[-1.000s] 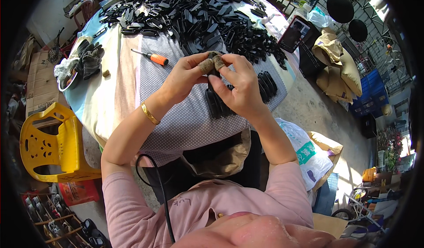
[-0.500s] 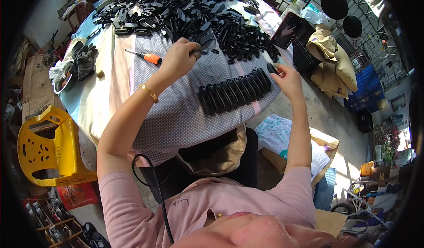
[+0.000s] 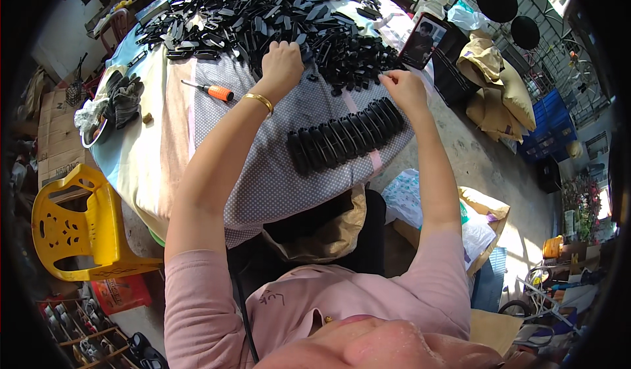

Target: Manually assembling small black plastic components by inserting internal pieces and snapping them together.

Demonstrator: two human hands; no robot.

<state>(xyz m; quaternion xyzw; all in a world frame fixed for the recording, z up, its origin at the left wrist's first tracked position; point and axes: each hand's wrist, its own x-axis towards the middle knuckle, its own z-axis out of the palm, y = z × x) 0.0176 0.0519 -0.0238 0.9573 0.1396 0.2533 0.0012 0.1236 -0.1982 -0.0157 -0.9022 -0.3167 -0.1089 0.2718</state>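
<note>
My left hand reaches into the near edge of a big heap of long, flat black plastic pieces. Its fingers curl down among them, and the fingertips are hidden. At the right edge of a pile of small black pieces, my right hand has thumb and fingers drawn together; whatever is between them is too small to make out. Nearer to me, curved black parts stand side by side in a slanting row on the dotted cloth. An orange-handled screwdriver lies left of my left hand.
A phone leans upright beyond my right hand. Dark gloves lie by a white container at the table's left. A yellow plastic chair stands at the left, and brown sacks are at the right. An open paper bag sits on my lap.
My left hand has moved forward into the heap. My right hand has left the row's right end, where it held a black piece, and moved forward to the small pieces.
</note>
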